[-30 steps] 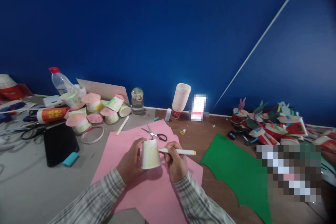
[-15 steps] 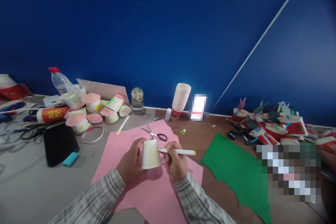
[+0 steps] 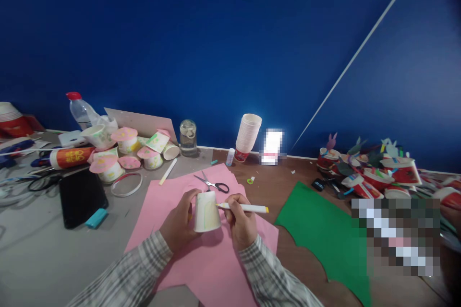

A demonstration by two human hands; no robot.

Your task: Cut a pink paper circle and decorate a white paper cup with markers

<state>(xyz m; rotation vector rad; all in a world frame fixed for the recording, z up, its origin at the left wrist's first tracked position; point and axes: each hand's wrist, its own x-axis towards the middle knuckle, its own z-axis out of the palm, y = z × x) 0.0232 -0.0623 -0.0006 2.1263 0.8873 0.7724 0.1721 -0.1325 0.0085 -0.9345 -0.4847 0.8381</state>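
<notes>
My left hand [image 3: 182,220] is closed around the side of a white paper cup [image 3: 208,213], which is held bottom up above pink paper [image 3: 209,268]. Pale yellow and green colouring shows on the cup's side. Between the thumb and fingers of my right hand [image 3: 240,220] is a white marker with a yellow end [image 3: 254,208]. Its tip points left and meets the cup's right side, or very nearly so. Just beyond the cup, a pair of scissors with black handles [image 3: 212,183] lies partly spread on the pink paper.
Green paper [image 3: 320,240] with a scalloped edge lies to the right. Behind stand a leaning stack of paper cups [image 3: 248,134], a glue stick [image 3: 230,157] and a clear jar [image 3: 188,139]. Decorated cups [image 3: 124,141] crowd the left, beside a black tablet [image 3: 82,196]. Red cup crafts [image 3: 378,180] sit right.
Hardly anything differs. The marker's tip stays at the cup's right side, and both hands keep their hold in nearly the same place.
</notes>
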